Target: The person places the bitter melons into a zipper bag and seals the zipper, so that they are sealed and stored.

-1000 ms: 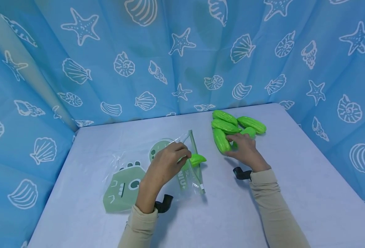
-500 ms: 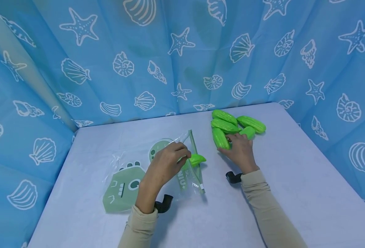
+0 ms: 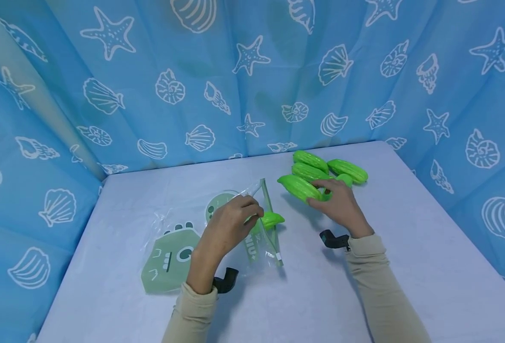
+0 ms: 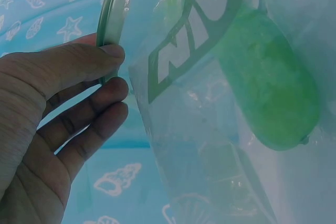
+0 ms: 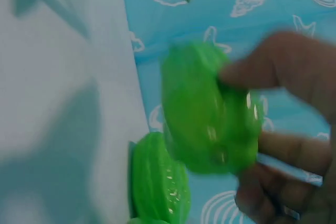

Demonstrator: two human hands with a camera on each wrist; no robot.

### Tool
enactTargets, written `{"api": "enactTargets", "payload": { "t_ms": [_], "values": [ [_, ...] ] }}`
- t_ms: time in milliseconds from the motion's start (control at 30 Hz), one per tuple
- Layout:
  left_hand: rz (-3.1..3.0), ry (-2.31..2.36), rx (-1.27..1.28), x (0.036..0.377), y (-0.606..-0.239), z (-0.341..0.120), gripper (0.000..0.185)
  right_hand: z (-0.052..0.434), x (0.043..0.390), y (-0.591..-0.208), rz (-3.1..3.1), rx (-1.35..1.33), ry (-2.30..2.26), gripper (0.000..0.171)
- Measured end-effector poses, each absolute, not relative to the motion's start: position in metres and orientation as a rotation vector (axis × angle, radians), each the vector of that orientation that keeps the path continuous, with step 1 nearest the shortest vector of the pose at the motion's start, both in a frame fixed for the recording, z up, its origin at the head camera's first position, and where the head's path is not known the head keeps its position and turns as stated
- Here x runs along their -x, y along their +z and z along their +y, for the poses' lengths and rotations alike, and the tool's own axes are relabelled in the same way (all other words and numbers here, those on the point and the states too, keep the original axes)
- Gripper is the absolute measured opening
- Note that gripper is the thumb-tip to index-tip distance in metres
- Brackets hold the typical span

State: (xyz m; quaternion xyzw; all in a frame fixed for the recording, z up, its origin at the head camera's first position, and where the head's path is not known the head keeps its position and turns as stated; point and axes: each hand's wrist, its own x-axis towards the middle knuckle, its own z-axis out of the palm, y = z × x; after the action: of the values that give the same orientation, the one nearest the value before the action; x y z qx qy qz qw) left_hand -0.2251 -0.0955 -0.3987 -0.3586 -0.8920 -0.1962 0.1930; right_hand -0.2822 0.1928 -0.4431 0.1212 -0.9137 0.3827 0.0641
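My left hand [image 3: 231, 221] pinches the green-edged mouth of a clear zip bag [image 3: 171, 264] printed with green cartoon figures. In the left wrist view, thumb and fingers meet on the bag's green zip strip [image 4: 107, 22]. One bright green ridged toy cucumber [image 4: 275, 87] shows through the plastic; its pointed tip [image 3: 273, 219] sticks out of the mouth in the head view. My right hand [image 3: 338, 202] grips another green ridged cucumber [image 3: 298, 187] by one end, thumb on one side and fingers on the other, its shadow falling on the cloth below.
Several more green cucumbers [image 3: 347, 170] lie grouped at the back right of the white-covered table [image 3: 295, 300]. A blue curtain [image 3: 252, 95] with white shells and starfish stands behind the table and along its sides. Black wrist cameras [image 3: 226, 281] sit at both wrists.
My right hand has taken hold of the front left cucumber of the group and turned it so its tip points left, off the table. My left hand holds the bag as before.
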Motion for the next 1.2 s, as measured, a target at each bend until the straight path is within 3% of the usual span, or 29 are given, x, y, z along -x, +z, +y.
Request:
{"api": "enactTargets", "payload": {
  "t_ms": [400, 1200],
  "values": [
    [-2.511, -0.578, 1.009, 0.223, -0.398, -0.096, 0.015, 0.173, 0.277, -0.442, -2.696, -0.719, 1.259, 0.043],
    [-2.497, -0.540, 0.995, 0.224, -0.399, -0.094, 0.015, 0.123, 0.275, -0.461, -2.469, -0.901, 1.005, 0.044]
  ]
}}
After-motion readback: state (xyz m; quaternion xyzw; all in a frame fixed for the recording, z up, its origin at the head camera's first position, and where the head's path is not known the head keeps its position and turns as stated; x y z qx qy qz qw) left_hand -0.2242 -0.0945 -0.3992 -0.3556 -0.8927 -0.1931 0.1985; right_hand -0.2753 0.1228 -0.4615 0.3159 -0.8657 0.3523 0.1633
